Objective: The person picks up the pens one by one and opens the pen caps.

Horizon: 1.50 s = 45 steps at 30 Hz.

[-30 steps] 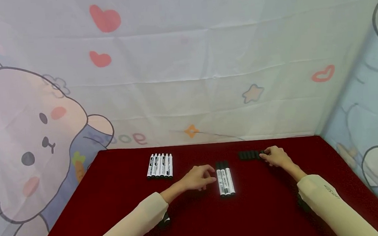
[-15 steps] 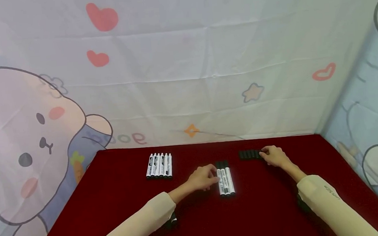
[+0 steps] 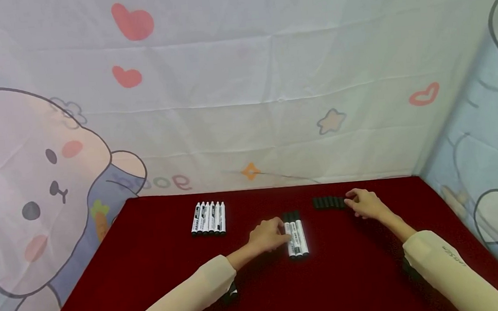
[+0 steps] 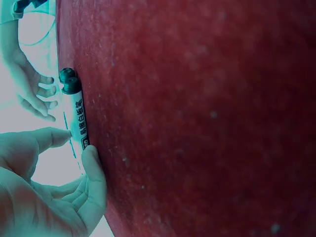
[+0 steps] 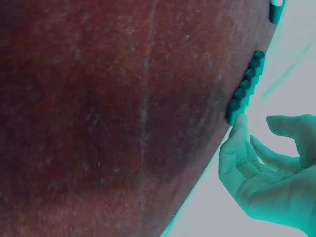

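Note:
Three white whiteboard markers (image 3: 297, 239) with black caps lie side by side in the middle of the red table. My left hand (image 3: 267, 234) is at the leftmost of them; in the left wrist view thumb and finger meet the white barrel (image 4: 76, 116) from two sides, pinching it. To the back right, a row of several black marker caps (image 3: 328, 202) lies closely packed. At its right end is my right hand (image 3: 366, 205), fingers spread and holding nothing. In the right wrist view one fingertip (image 5: 242, 120) is right at the last cap (image 5: 234, 105), with the thumb apart.
Several uncapped white markers (image 3: 208, 218) lie in a neat row at the back left, tips pointing away. A red cloth (image 3: 152, 261) covers the table up to a printed fabric backdrop (image 3: 281, 123). A small black object (image 3: 232, 291) shows under the left forearm.
My left hand has moved right, from beside the three markers onto the leftmost one. The right hand has let go of the end cap and drawn slightly away to the right, spreading its fingers.

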Available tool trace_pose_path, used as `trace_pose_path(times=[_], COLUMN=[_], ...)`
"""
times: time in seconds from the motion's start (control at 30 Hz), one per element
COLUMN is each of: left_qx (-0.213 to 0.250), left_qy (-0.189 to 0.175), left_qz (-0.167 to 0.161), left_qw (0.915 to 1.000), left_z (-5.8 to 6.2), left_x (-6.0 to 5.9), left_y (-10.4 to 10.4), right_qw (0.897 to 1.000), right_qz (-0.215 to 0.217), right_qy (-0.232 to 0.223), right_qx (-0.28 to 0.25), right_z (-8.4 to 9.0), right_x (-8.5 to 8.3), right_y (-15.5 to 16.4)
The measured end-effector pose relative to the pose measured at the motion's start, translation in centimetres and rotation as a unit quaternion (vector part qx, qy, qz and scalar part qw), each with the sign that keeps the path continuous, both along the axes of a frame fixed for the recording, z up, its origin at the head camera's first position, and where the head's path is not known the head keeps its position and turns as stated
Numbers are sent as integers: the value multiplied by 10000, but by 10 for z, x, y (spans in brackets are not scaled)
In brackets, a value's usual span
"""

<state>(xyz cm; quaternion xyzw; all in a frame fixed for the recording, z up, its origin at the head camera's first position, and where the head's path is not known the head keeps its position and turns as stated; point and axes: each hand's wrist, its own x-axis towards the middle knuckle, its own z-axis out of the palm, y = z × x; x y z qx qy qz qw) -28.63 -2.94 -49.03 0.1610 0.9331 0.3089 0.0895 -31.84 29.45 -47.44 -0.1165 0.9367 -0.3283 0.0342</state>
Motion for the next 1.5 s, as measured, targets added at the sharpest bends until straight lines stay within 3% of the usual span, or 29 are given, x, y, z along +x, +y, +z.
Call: trace_pose_path(times=[0.3, 0.6, 0.73, 0.87, 1.07, 1.4, 1.5], left_qx=[-59, -98, 277, 845, 1274, 1659, 1768], left_qy=[-92, -92, -500, -988, -1332, -1368, -1528], left_qz=[196, 143, 66, -75, -93, -770, -988], left_qw=[9997, 9998, 9983, 9915, 9828, 9736, 9673], left_z=[1, 5, 9, 14, 23, 37, 38], left_x=[2, 11, 15, 17, 13, 14, 15], left_y=[-1, -26, -43, -59, -78, -85, -84], right_qw=[9991, 9964, 9948, 9924, 9900, 9844, 9809], right_qz=[411, 801, 927, 1127, 1356, 1633, 1779], right_qy=[51, -218, -374, -444, -192, -399, -506], right_qx=[-89, -173, -182, -198, -343, -522, -607], right_z=[10, 13, 13, 14, 12, 13, 12], right_x=[22, 35, 39, 43, 44, 48, 49], right_y=[-8, -12, -14, -19, -28, -48, -54])
